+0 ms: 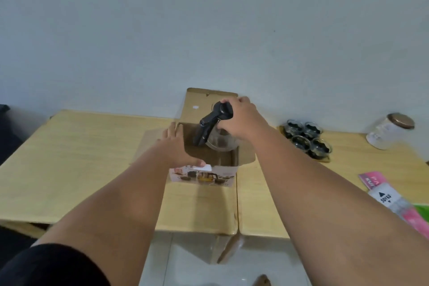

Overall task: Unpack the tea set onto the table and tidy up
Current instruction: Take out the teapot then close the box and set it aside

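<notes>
Nearest on the wooden surface, at right, lie pink packets, one reading "JOYKO". Left hand lies flat, fingers spread, on the open box; right hand grips the teapot above it. Beyond stand four glass cups and a jar.

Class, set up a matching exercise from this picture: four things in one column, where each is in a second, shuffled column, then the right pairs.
Things
1. teapot
2. glass cups
3. lidded jar
4. left hand

Places
A. far right of the table, tilted
B. on the box's left edge
C. grouped right of the box
D. in the open box, held by the right hand

Pairs: 1-D, 2-C, 3-A, 4-B
</notes>
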